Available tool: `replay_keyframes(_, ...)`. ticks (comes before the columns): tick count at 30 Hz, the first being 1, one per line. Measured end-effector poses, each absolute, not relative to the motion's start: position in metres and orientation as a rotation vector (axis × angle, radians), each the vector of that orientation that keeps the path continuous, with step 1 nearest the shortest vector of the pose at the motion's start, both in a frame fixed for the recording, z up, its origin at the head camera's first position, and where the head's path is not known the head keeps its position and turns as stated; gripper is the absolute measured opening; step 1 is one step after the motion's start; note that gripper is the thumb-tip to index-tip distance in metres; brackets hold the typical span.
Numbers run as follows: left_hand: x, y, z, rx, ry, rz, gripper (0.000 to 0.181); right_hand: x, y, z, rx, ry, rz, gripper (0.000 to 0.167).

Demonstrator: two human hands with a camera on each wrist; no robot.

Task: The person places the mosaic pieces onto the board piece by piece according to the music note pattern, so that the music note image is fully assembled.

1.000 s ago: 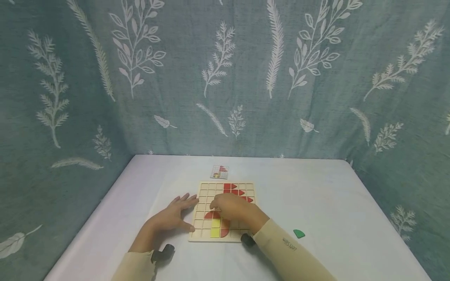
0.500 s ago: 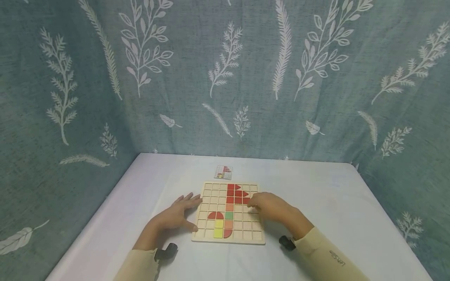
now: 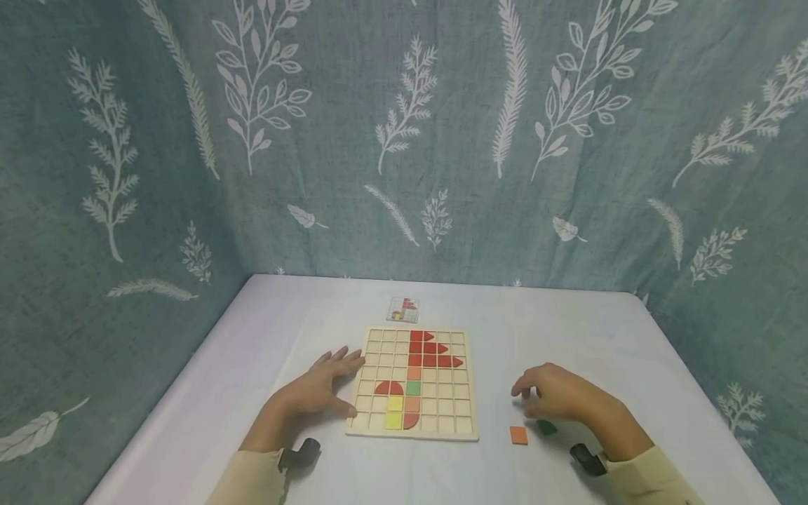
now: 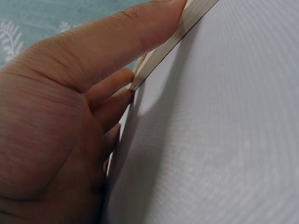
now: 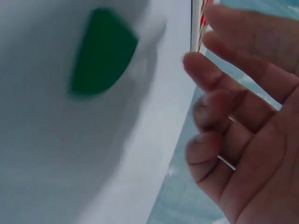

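Note:
My left hand (image 3: 322, 389) rests at the left edge of the wooden grid board (image 3: 442, 405), its fingers and thumb spread and touching the rim. In the left wrist view, the thumb (image 4: 117, 37) lies along the board's pale side. Red, yellow, orange and green pieces fill some squares, among them a green square (image 3: 413, 388) and two yellow squares (image 3: 394, 419). Right of the board, my right hand (image 3: 558, 394) hovers over the table with loosely bent fingers and nothing in them. Close by lie a green quarter-circle piece (image 5: 103, 56) and an orange square piece (image 3: 519, 435).
A small pattern card (image 3: 402, 309) lies behind the board. The white table (image 3: 568, 330) meets a leaf-printed teal curtain (image 3: 341, 210) at the back and sides. Each wrist bears a dark camera (image 3: 301, 454).
My right hand has moved from the board out to the right, above the loose pieces. The pointed red piece, the green square and the orange piece are now uncovered. My left hand stays at the rim.

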State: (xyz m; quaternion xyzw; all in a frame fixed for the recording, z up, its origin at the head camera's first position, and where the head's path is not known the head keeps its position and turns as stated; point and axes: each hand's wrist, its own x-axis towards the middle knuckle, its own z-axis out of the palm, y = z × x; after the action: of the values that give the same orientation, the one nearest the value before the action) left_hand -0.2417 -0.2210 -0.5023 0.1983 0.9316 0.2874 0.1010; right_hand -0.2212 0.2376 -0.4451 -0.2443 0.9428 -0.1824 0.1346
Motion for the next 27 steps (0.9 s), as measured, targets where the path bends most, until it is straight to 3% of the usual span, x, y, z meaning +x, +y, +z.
replay_keyframes(5, -0.244, -0.219, -0.502, 0.614, 2.758, 0.829, 0.109, -0.208, 0.255, -0.448, -0.583, 2.676, -0.602, 0.03)
replay_keyframes(11, -0.244, -0.219, -0.502, 0.615, 2.753, 0.835, 0.11, -0.202, 0.252, -0.46, -0.659, 2.642, -0.661, 0.037)
replay_keyframes(19, -0.245, -0.218, -0.503, 0.594, 2.758, 0.836, 0.111, -0.199, 0.227, -0.465, -0.868, 2.633, -0.608, 0.027)
replay_keyframes(27, -0.243, -0.218, -0.501, 0.638, 2.753, 0.845, 0.11, -0.208, 0.207, -0.455, -0.75, 2.67, -0.535, 0.02)
